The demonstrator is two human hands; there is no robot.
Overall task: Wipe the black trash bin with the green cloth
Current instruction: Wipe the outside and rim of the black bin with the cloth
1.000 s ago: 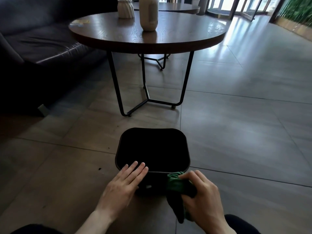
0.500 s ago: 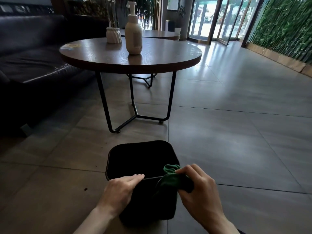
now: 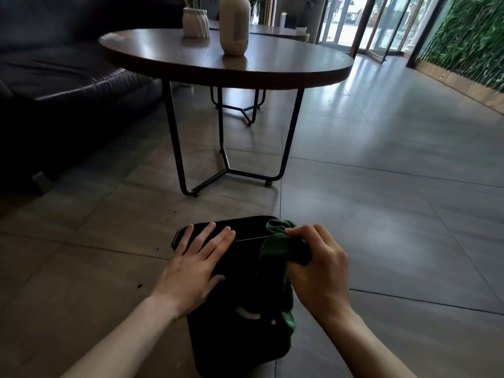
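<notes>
The black trash bin (image 3: 234, 336) stands on the tiled floor just in front of me, its near wall facing the camera and its rim seen edge-on. My left hand (image 3: 195, 271) lies flat on the bin's near wall by the rim, fingers spread. My right hand (image 3: 319, 271) is closed on the green cloth (image 3: 283, 249), bunched at the rim's right corner. A tail of the cloth hangs down the bin's right side.
A round wooden table (image 3: 272, 66) on thin black metal legs stands just beyond the bin, with a beige bottle (image 3: 234, 25) and a white ribbed holder (image 3: 195, 23) on it. A dark leather sofa (image 3: 54, 85) fills the left. Glass doors and a green wall lie far right.
The bin has tipped toward me, so its opening is now seen nearly edge-on. My left hand has flattened on the near wall. The right hand with the cloth stays at the rim's right corner.
</notes>
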